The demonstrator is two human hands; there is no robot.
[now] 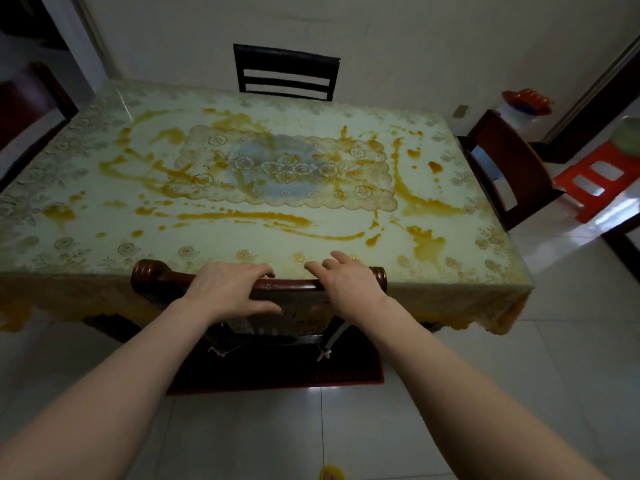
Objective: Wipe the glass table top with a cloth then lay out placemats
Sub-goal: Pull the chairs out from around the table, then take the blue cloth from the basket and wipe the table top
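Both hands on near chair's top rail (294, 285): left hand (228, 289) curls round it, right hand (349, 280) rests fingers spread. Orange-stained glass table top (104, 216) beyond; dark chair (287, 72) opposite.

A: Table top (104, 209) finish?

B: Pale cream-green under glass, with amber-orange streaks and blotches. Border pattern: gold rosettes and lace.

A: Centre mat (284, 168)?

B: Cream lace, scalloped edge, floral motif, blue-grey oval in the middle.

A: Tablecloth skirt (450, 306)?

B: Yellow-gold lace, scalloped hem.

A: Chairs?

B: Near chair (166, 275): glossy red-brown wood. Far chair (287, 72): black, horizontal slats. Right chair (509, 161): dark red-brown.

A: Other items?

B: Stool (595, 181): bright red-orange. Floor mat (346, 375): dark red with a band of square motifs. Floor (450, 393): white glossy tiles. Wall (415, 46): off-white.
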